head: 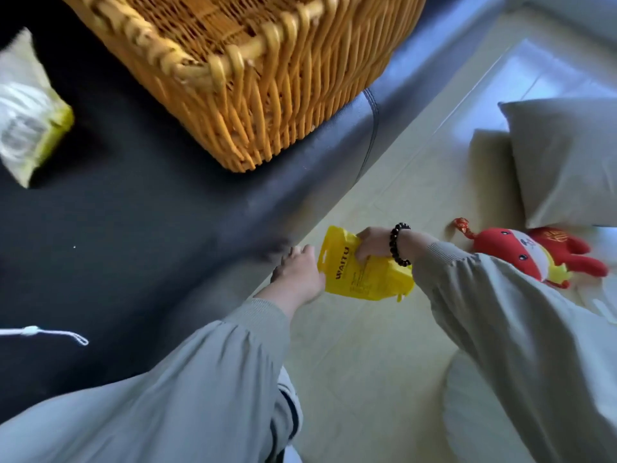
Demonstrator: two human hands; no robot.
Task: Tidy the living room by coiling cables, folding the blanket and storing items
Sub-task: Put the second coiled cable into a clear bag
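A yellow plastic pouch [362, 274] with dark lettering hangs just above the pale floor beside the dark sofa. My right hand [372, 245] grips its upper right part with curled fingers; a dark bead bracelet sits on that wrist. My left hand [298, 274] holds the pouch's left edge, fingers curled around it. A large wicker basket [253, 105] stands on the sofa seat beyond my hands. A white cord end [50, 334] lies on the sofa at the left edge.
A green and white packet [30, 118] lies on the dark sofa [140, 222] at far left. On the floor to the right lie a red plush toy [531, 252] and a grey pillow [567, 162]. A pale round cushion [474, 412] sits at bottom right.
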